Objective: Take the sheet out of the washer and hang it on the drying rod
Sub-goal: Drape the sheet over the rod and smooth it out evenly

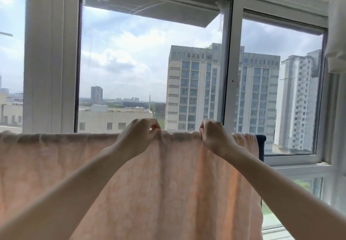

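I'm at the hanging step: the sheet (168,183) is already draped over the rod (261,138), which I can only make out as a dark end poking out at the right; the rest of it is hidden under the cloth. The sheet falls toward me in a wide peach panel and runs off the left edge of the view. Both of my hands are up at the top fold, near each other. My left hand (139,136) has its fingers curled, pinching the cloth at the fold, and my right hand (211,136) is pinching it the same way just to the right. Between them the edge is bunched into small gathers. I'd judge the washer part done and the job near its end. Next I'd draw the hands apart along the rod to flatten those gathers, pulling gently so the sheet doesn't slide off one side.
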### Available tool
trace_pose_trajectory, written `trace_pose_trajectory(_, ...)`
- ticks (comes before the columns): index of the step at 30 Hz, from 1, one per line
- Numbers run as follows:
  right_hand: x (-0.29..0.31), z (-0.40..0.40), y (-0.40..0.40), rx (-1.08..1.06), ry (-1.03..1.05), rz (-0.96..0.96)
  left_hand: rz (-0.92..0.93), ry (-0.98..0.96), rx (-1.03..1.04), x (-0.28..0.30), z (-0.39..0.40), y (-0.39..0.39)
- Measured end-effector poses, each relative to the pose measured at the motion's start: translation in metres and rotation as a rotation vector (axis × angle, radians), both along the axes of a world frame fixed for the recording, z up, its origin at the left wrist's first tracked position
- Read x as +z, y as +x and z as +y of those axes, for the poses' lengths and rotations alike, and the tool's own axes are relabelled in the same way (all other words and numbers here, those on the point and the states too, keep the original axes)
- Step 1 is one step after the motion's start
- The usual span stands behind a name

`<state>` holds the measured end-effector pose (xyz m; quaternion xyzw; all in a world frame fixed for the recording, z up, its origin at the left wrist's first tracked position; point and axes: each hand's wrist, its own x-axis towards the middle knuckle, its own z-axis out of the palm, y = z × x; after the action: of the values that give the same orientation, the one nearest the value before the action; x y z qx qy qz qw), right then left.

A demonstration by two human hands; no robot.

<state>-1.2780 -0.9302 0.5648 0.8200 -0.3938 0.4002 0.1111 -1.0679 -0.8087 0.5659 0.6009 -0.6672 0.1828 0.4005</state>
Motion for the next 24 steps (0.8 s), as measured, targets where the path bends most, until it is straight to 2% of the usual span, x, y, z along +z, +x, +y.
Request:
trace_pose_trajectory(5, -0.004, 0.014, 0.013, 0.135, -0.032, 0.009, -0.03, 0.05, 0.006, -0.006, 0.008, 0.011)
trace_pose_trajectory(15, -0.009, 0.075, 0.113, 0.395, -0.141, 0.122, -0.105, 0.071, 0.233, -0.008, 0.058, 0.088)
trace_pose_trajectory(24, -0.016, 0.111, 0.182, 0.413, -0.179, 0.109, -0.143, 0.1, 0.228, -0.01, 0.116, 0.177)
